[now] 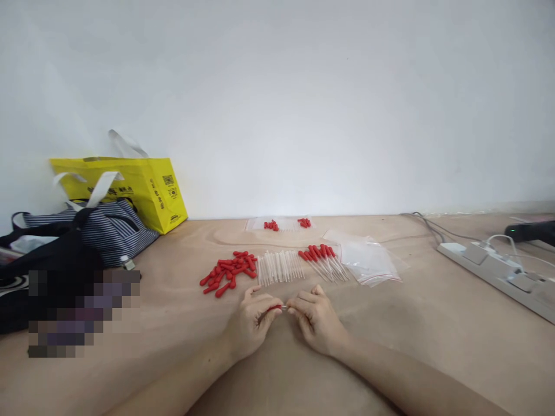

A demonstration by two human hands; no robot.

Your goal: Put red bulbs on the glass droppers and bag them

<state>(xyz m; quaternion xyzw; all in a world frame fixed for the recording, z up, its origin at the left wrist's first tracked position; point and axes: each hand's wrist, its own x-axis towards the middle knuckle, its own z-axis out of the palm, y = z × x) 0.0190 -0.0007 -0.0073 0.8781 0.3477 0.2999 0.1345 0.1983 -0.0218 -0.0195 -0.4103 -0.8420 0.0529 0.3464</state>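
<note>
And here we're working right at the meeting of two hands, low over the table (277,375)! Our left hand (249,323) is pinching a red piece (274,308), mostly hidden in the fingers; our right hand (316,320) is closing thumb and fingertips on a short clear piece (284,308). Everything seems to be hinging on that line: the two are lying end to end, long axis running left to right, red on the left, clear on the right, and neither hand is sitting noticeably nearer the joint. Whether one end is sitting inside the other, we're not able to tell. Beyond the left hand we're seeing loose red bulbs (229,273) heaping; straight past the gap, clear tubes (280,267) are lying side by side, pointing away from us; and beyond the right hand, red-topped droppers (324,261) are slanting beside plastic bags (370,263).
</note>
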